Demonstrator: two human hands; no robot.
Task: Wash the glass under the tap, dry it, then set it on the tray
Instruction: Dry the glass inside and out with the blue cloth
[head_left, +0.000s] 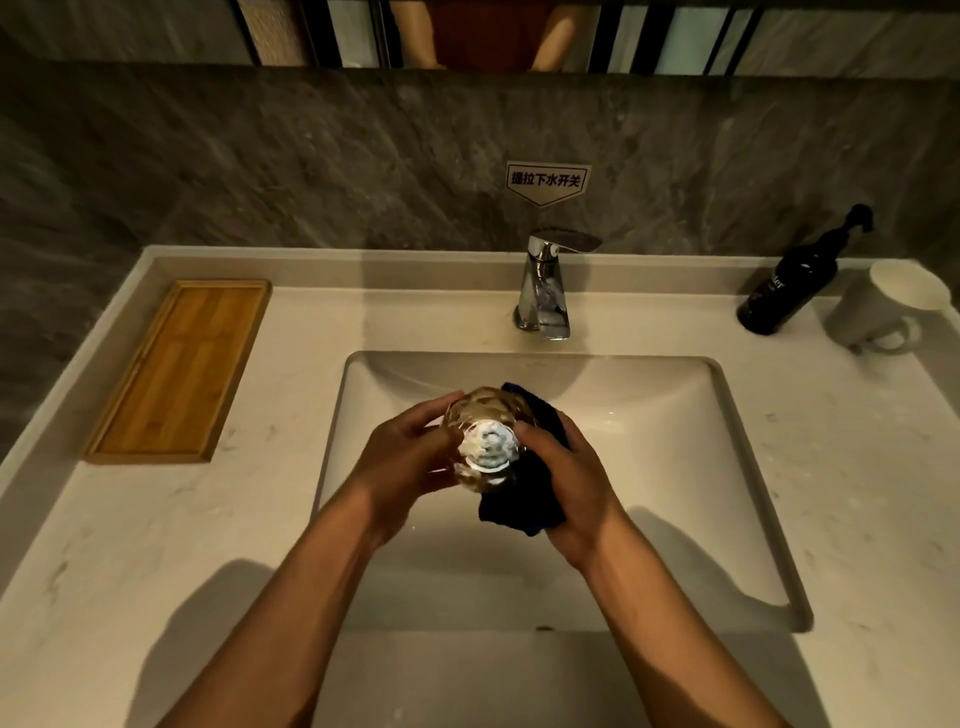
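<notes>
Glass: faceted tumbler held over the basin, tipped w/ its thick base toward the camera, between both hands
Left hand: left hand grips the glass from the left side, fingers curled round its wall
Right hand: right hand holds a dark blue cloth against the right side of the glass, thumb on the base edge; fingers bent round cloth & glass together
Cloth: wraps behind and under the glass, a corner showing past the far rim, rest bunched below the right palm
Sink: white rectangular basin sunk in the pale tabletop, hands above its left-centre
Tap: chrome mixer tap at the back edge of the basin, spout facing the basin; can't tell if any water runs
Tray: bamboo tray on the tabletop left of the basin, well apart from the glass
Right side: black pump bottle near the back wall, white mug just beside it
Wall: grey stone w/ a small printed sign above the tap
</notes>
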